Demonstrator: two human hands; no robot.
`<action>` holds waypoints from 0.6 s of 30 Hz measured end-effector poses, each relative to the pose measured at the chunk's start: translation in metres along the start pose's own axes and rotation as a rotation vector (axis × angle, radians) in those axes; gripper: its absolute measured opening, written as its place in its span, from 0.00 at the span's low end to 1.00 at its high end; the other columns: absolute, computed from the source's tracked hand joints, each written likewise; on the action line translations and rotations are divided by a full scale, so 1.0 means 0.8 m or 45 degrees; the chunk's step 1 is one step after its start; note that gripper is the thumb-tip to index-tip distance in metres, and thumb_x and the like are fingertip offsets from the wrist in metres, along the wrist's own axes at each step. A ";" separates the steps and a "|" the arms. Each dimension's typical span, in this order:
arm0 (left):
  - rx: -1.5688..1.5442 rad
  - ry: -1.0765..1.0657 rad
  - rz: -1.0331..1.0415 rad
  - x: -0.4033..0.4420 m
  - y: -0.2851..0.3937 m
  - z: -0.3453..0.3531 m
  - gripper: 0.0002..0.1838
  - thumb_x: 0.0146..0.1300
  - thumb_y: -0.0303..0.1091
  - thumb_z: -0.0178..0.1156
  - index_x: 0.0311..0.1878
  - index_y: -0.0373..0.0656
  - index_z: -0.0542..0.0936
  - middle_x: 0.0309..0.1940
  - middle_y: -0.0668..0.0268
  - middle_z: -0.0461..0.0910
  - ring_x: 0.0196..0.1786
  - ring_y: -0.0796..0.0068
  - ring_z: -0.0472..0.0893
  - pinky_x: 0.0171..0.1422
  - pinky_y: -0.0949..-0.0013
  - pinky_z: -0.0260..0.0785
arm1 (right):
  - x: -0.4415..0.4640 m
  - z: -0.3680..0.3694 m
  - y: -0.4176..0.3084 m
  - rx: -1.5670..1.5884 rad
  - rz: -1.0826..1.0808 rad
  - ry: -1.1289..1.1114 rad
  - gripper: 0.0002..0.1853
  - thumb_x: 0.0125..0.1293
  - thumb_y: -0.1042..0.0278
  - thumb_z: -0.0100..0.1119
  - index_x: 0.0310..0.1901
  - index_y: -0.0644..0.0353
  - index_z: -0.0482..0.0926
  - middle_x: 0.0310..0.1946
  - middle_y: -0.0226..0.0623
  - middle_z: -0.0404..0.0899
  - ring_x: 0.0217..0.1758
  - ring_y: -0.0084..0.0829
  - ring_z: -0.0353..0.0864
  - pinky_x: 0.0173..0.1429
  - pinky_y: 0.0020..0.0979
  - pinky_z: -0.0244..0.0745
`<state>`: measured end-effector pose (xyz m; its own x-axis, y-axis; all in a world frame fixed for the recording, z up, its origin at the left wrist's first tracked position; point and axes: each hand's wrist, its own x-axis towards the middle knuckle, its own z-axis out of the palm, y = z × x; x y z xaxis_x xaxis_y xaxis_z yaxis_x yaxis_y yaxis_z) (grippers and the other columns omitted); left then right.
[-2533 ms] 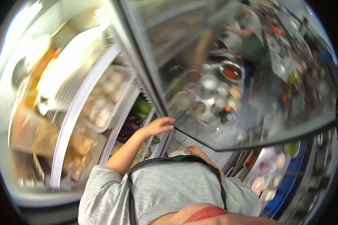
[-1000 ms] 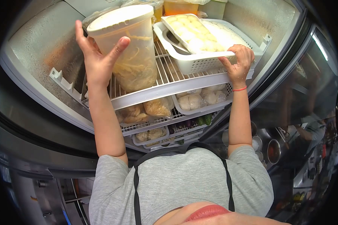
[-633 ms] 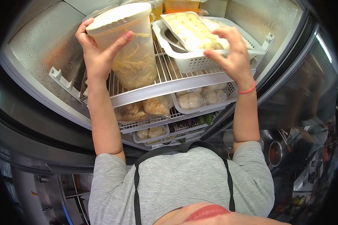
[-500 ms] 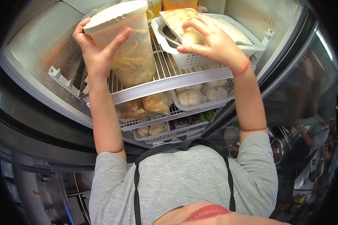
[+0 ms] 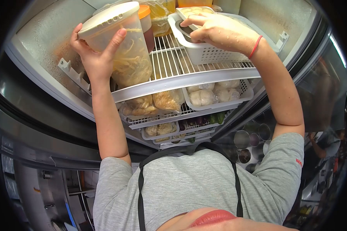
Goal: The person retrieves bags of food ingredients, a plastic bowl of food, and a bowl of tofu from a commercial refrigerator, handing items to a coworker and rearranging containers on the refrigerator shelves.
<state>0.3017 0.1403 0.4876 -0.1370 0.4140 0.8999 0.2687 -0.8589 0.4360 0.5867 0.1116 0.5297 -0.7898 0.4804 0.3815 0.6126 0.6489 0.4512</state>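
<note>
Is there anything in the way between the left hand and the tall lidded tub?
Nothing visible: the left hand is spread directly against the tall lidded tub, with no other item showing between them.

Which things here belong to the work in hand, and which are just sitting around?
In hand:
- lidded tub, gripped by left hand
- white basket, under right hand

Just there:
- orange-lidded container
- bagged food, shelf below
- wrapped white food, beside it

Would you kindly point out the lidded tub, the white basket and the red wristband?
Lidded tub (image 5: 134, 56): head view, front wall.
White basket (image 5: 216, 54): head view, perforated front side.
Red wristband (image 5: 255, 47): head view, middle of the band.
</note>
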 end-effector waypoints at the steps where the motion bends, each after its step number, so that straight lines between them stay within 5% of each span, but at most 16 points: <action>1: 0.000 -0.001 -0.008 0.000 0.000 -0.002 0.49 0.45 0.39 0.77 0.62 0.44 0.52 0.54 0.53 0.62 0.57 0.65 0.70 0.59 0.65 0.70 | 0.001 -0.005 0.003 0.003 -0.005 0.003 0.03 0.57 0.73 0.57 0.30 0.55 0.79 0.54 0.31 0.74 0.55 0.37 0.73 0.55 0.34 0.71; 4: -0.041 -0.006 -0.019 0.002 -0.003 -0.009 0.48 0.44 0.38 0.77 0.61 0.44 0.53 0.53 0.54 0.63 0.56 0.65 0.71 0.59 0.65 0.70 | 0.004 -0.018 0.009 0.107 0.142 -0.352 0.03 0.58 0.70 0.56 0.29 0.57 0.78 0.54 0.33 0.73 0.54 0.39 0.72 0.56 0.36 0.70; 10: -0.235 -0.008 -0.012 0.004 -0.002 0.000 0.46 0.43 0.35 0.78 0.59 0.43 0.56 0.50 0.57 0.66 0.54 0.68 0.72 0.55 0.67 0.73 | -0.007 -0.045 0.023 0.039 0.058 -0.173 0.08 0.53 0.66 0.63 0.33 0.58 0.76 0.55 0.33 0.72 0.52 0.38 0.73 0.55 0.36 0.71; 11: -0.287 -0.020 0.004 0.002 0.000 0.005 0.45 0.42 0.35 0.78 0.58 0.43 0.56 0.50 0.57 0.66 0.53 0.69 0.73 0.54 0.67 0.74 | -0.012 -0.044 0.034 0.005 0.191 -0.231 0.15 0.51 0.67 0.66 0.42 0.57 0.76 0.55 0.36 0.71 0.53 0.39 0.73 0.55 0.35 0.72; 14: -0.258 -0.027 0.027 -0.002 0.007 0.029 0.45 0.43 0.32 0.77 0.59 0.43 0.55 0.50 0.58 0.67 0.53 0.68 0.73 0.54 0.67 0.74 | -0.040 -0.033 0.051 0.144 0.402 0.050 0.23 0.51 0.67 0.67 0.50 0.55 0.74 0.58 0.36 0.70 0.51 0.38 0.75 0.53 0.35 0.74; 16: -0.292 -0.023 0.024 -0.003 0.010 0.045 0.45 0.45 0.30 0.76 0.60 0.43 0.54 0.50 0.59 0.67 0.53 0.68 0.73 0.56 0.66 0.73 | -0.057 -0.018 0.068 -0.003 0.434 0.628 0.31 0.50 0.61 0.70 0.57 0.53 0.71 0.56 0.37 0.72 0.49 0.36 0.79 0.52 0.35 0.75; 17: -0.305 -0.046 0.045 -0.005 0.013 0.052 0.45 0.45 0.31 0.76 0.60 0.43 0.53 0.50 0.58 0.67 0.54 0.68 0.73 0.56 0.65 0.72 | -0.058 -0.015 0.062 0.002 0.417 0.629 0.31 0.50 0.61 0.70 0.57 0.53 0.71 0.56 0.37 0.72 0.49 0.36 0.79 0.52 0.35 0.75; 18: -0.318 -0.073 0.063 -0.006 0.014 0.056 0.46 0.45 0.32 0.76 0.60 0.43 0.52 0.50 0.57 0.68 0.54 0.67 0.73 0.56 0.64 0.72 | -0.062 -0.014 0.050 0.094 0.723 0.642 0.26 0.50 0.56 0.70 0.50 0.54 0.75 0.51 0.38 0.75 0.48 0.35 0.79 0.50 0.35 0.76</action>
<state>0.3480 0.1419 0.4889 -0.0730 0.3796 0.9223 0.0287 -0.9235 0.3824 0.6509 0.1070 0.5381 -0.2337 0.4359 0.8691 0.9028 0.4291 0.0275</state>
